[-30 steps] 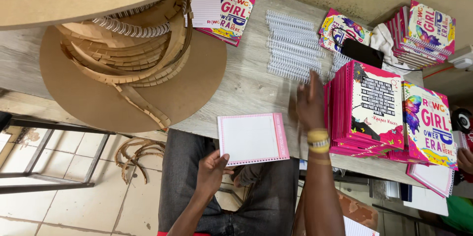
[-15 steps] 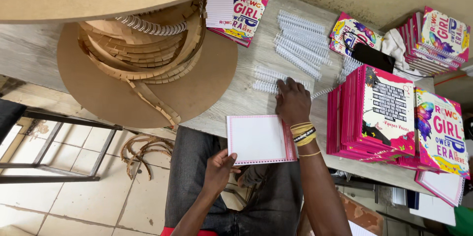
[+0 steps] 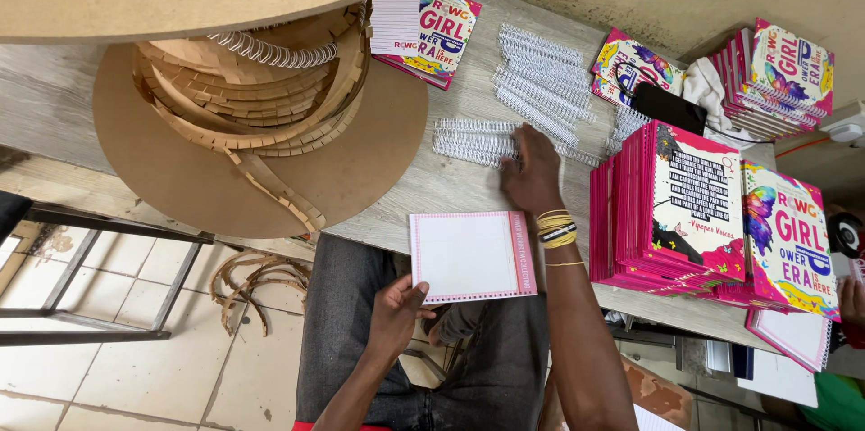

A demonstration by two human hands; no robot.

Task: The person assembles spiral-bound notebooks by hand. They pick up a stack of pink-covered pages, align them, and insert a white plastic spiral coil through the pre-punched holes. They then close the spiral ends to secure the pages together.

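Our left hand (image 3: 396,316) pinches the near corner of a white, pink-bordered notebook block (image 3: 471,256) at the table's near edge. Our right hand (image 3: 532,174) lies flat, fingers loose, on a bundle of white wire spirals (image 3: 473,141), just beyond the block. The grey wooden table (image 3: 450,192) also bears stacked pink notebooks (image 3: 667,210); tiled floor (image 3: 135,377) lies below

right hand (image 3: 532,177) is stretched way forward, palm down, fingers spread, bangles on the wrist. left hand (image 3: 396,312) sits low near the lap, fingers curled in a pinch.
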